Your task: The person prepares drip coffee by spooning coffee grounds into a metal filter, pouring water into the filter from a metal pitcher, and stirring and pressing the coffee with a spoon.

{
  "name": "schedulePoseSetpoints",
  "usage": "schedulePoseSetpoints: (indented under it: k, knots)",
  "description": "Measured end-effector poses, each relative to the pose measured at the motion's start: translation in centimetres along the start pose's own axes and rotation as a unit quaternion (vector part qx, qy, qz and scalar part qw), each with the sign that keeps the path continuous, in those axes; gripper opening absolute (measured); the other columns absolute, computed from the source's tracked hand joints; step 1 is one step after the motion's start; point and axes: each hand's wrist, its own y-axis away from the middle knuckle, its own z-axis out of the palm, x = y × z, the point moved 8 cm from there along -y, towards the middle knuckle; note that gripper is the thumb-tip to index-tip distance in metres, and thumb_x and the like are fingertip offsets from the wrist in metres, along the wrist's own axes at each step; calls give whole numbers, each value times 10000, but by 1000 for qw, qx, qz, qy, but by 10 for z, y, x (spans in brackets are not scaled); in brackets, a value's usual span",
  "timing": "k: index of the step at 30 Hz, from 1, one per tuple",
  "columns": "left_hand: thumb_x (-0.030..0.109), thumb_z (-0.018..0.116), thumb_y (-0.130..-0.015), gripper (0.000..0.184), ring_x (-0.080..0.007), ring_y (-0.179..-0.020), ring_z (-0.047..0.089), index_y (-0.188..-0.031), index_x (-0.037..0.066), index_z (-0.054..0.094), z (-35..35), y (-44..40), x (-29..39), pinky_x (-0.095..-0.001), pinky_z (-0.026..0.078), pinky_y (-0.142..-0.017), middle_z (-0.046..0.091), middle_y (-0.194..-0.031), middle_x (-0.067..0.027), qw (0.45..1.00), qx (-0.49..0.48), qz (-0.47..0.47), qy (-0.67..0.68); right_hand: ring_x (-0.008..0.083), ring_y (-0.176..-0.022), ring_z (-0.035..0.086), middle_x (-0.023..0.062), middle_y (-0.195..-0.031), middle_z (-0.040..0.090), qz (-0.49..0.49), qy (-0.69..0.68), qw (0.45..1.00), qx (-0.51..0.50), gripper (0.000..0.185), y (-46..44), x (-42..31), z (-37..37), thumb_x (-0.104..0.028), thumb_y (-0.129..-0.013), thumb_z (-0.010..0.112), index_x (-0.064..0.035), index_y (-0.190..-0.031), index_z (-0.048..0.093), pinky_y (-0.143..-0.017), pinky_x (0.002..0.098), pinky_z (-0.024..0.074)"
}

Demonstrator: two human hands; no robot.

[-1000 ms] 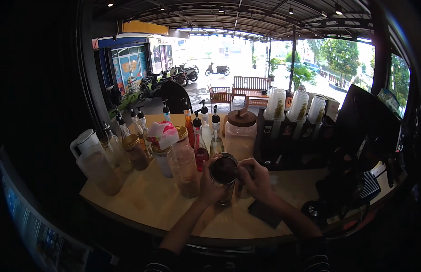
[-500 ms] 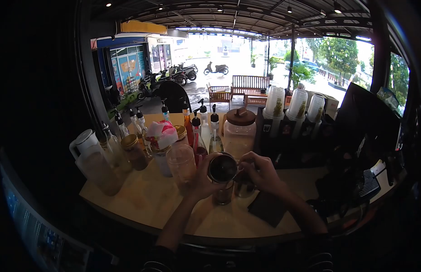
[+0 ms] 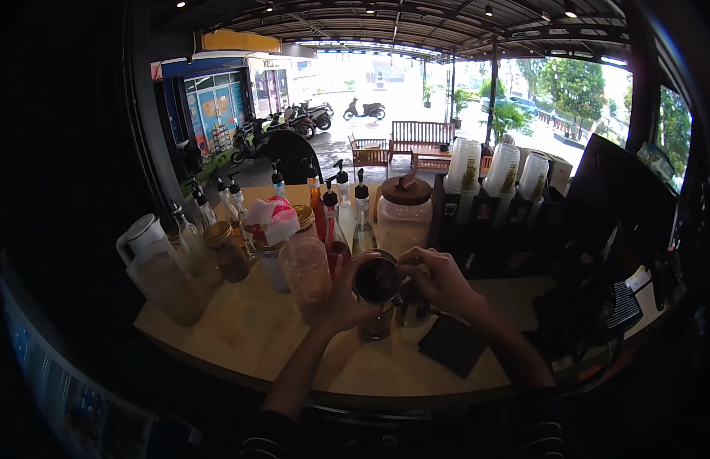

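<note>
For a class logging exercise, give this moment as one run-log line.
left hand: holding round vessel; right hand: at vessel's right edge, grip unclear; nearby: brown-lidded jar

Slatted wooden bench [image 3: 422, 133]; dark roof [image 3: 355, 27]; bright daylight outside.

Dark sleeves [image 3: 278, 426] with thin pale curved stripes; bare forearms [image 3: 300, 373]; bare left hand [image 3: 341, 303] and right hand [image 3: 443, 281]

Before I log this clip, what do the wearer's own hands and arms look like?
The left hand and right hand are bare, without gloves, and the forearms are uncovered. The left sleeve and right sleeve are dark with thin pale lines. Dim light hides finer detail.
</note>
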Motion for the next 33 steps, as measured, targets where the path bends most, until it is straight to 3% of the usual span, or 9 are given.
schedulePoseSetpoints:
  k: [7,9,11,14,19,25,28,31,33]
  knots:
    - [160,798,-541,809,-260,-1202,475,-1264,108,440,-5,-1,9,-415,254,-1109,494,-1247,-84,1000,11,18,1,259,-781,632,113,-812,653,21,-3,999,-48,91,-7,1,0,-92,-859,597,-19,-910,616,-742,348,465]
    - [134,786,-543,805,-258,-1199,477,-1266,101,435,-4,-1,8,-397,299,-1090,487,-1249,-92,1000,7,20,-11,243,-791,647,115,-818,656,-25,-4,998,-66,99,-6,-3,6,-91,-856,598,-6,-902,618,-736,337,474]
    - [270,815,-566,838,-260,-1271,428,-1295,150,418,-1,2,-5,-512,70,-1144,507,-1281,-61,998,15,-12,55,236,-785,652,116,-817,656,-18,-7,998,-53,98,-7,1,10,-86,-854,600,0,-897,618,-729,335,481]
    - [281,828,-566,850,-263,-1280,420,-1295,149,411,3,4,-10,-511,79,-1144,488,-1308,-59,988,22,-52,143,233,-726,658,113,-777,655,-12,-28,999,-42,90,-8,3,10,-78,-866,581,-2,-904,608,-698,336,493]
    - [277,824,-575,846,-256,-1296,407,-1292,141,397,0,4,-5,-513,55,-1144,480,-1329,-55,997,15,-21,67,220,-640,655,106,-711,648,7,-51,998,-29,80,-7,3,11,-74,-886,555,-7,-908,593,-630,323,500]
    - [256,810,-597,818,-245,-1310,397,-1286,142,384,2,8,0,-516,12,-1141,476,-1343,-56,998,43,6,38,238,-656,644,107,-692,635,-8,-6,1000,4,92,-3,4,12,-99,-878,578,-10,-896,591,-666,339,485]
    - [244,803,-601,810,-244,-1310,397,-1285,143,381,0,8,5,-517,12,-1140,473,-1346,-58,999,38,5,19,179,-735,639,97,-729,651,41,-22,999,17,101,-4,11,7,-81,-877,577,1,-913,625,-689,298,481]
    - [237,800,-598,810,-254,-1305,401,-1284,140,380,2,9,0,-521,13,-1138,472,-1344,-64,999,38,7,32,195,-724,630,96,-717,648,72,-79,993,-38,104,-3,15,17,-89,-872,579,-3,-902,628,-713,312,470]
    - [236,801,-596,811,-265,-1302,403,-1283,138,380,5,10,-4,-524,10,-1137,471,-1343,-70,998,38,8,50,204,-737,629,96,-723,650,4,-8,1000,0,98,-5,6,8,-84,-860,584,-5,-891,633,-746,325,464]
